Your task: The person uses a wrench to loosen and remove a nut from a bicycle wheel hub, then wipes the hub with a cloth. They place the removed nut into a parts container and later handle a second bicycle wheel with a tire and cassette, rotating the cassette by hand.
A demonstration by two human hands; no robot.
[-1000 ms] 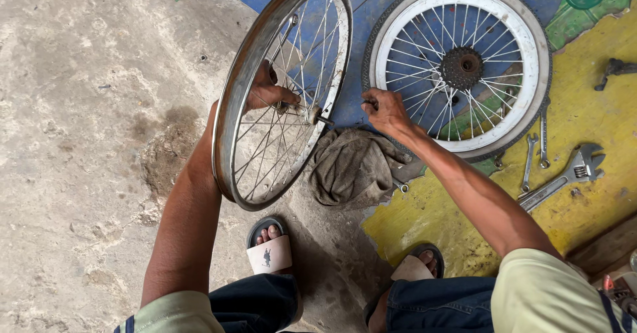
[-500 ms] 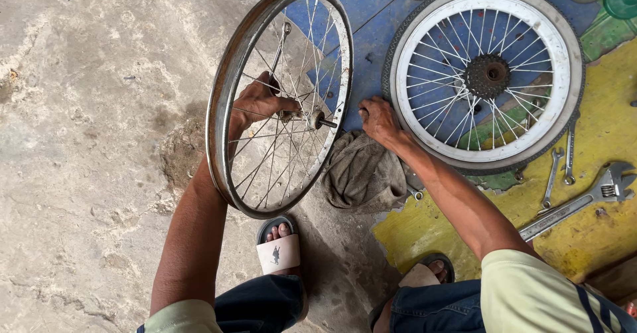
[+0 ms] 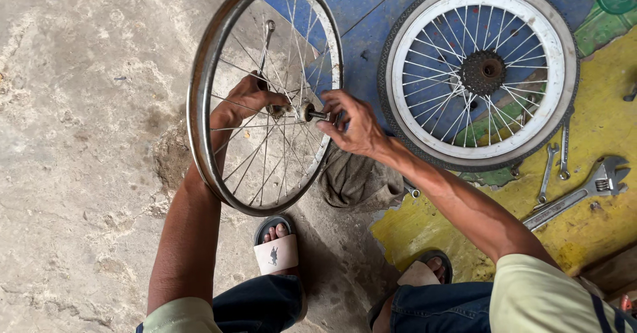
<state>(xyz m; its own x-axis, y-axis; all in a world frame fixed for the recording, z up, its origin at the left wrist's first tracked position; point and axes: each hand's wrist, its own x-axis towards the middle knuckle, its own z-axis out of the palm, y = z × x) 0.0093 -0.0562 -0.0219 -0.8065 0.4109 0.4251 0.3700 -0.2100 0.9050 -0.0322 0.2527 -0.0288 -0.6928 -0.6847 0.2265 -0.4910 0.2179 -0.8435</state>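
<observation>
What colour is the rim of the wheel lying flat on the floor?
White, on the flat wheel with a dark tyre; the head view shows it.

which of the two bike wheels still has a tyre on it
The white-rimmed wheel lying flat on the painted floor has a dark tyre; the bare metal wheel held upright has none.

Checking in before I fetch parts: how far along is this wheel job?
Done: the bare wheel has no tyre and stands upright. In hand: the left hand steadies its hub, the right hand grips the axle end. Left: the spanners and the second wheel lie untouched.
</observation>
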